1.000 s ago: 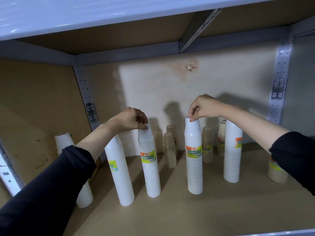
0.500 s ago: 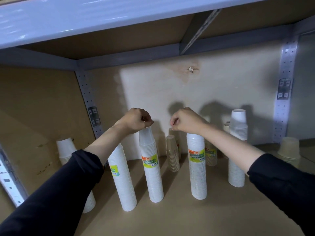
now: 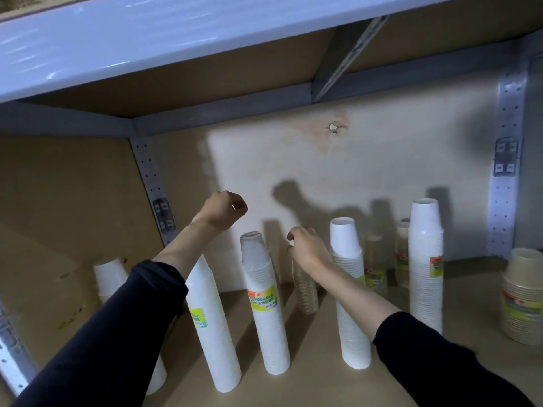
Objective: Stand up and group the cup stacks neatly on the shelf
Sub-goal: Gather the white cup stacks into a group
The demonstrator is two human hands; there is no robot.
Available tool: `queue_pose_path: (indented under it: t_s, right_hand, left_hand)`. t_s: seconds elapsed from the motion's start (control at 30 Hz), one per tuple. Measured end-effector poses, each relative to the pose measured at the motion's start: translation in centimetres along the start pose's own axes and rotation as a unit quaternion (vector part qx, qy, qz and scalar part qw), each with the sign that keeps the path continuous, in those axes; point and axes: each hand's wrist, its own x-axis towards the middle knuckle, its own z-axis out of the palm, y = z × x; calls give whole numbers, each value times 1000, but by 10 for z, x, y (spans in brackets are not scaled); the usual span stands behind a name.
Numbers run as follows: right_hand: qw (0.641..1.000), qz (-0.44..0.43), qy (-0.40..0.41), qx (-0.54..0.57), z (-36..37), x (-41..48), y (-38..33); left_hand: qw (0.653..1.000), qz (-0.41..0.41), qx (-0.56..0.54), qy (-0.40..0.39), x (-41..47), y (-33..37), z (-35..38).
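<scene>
Left arm: the dark sleeve covers it to mid-forearm, and the bare forearm rises diagonally in front of the front-left white stack. Left hand: fingers curled into a loose fist that holds nothing. It is in the air above and to the left of the labelled white stack, with no contact.

Right arm: it enters from the lower right, and the forearm crosses in front of the centre white stack. Right hand: fingers curled downward over the top of the near brown stack. The hand hides that top, so a grip cannot be confirmed.

Cup stacks: every stack in view stands on its end on the shelf board.
- Front row: the three white stacks named above, spaced apart, two of them with yellow-green labels.
- Far left: a partly hidden white stack behind the left arm.
- Right, further back: the tall white stack.
- Near the back wall: two rear brown stacks, between the centre and tall white stacks.
- Far right, apart from the rest: a wide brown stack
</scene>
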Motion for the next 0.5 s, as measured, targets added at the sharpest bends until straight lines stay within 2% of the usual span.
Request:
queue_pose_path:
  t_s: [0.2,0.33,0.4,0.43,0.5]
  right_hand:
    - [998,27,38,38,36,3,9]
    - [993,58,20,98,47,3,12]
    - [991,40,99,85,52,6,12]
    - [992,29,106,67,53,9,11]
    - [997,33,60,31,62,18,15]
  left_hand:
    - [999,-19,24,-43,11,-14,11]
    - [996,-31,28,-76,20,-17,25]
    - [995,-42,25,-86,26,-18,32]
    - [995,-45,22,-91,29,-17,35]
    - [994,-44,19,-103,34,-16,40]
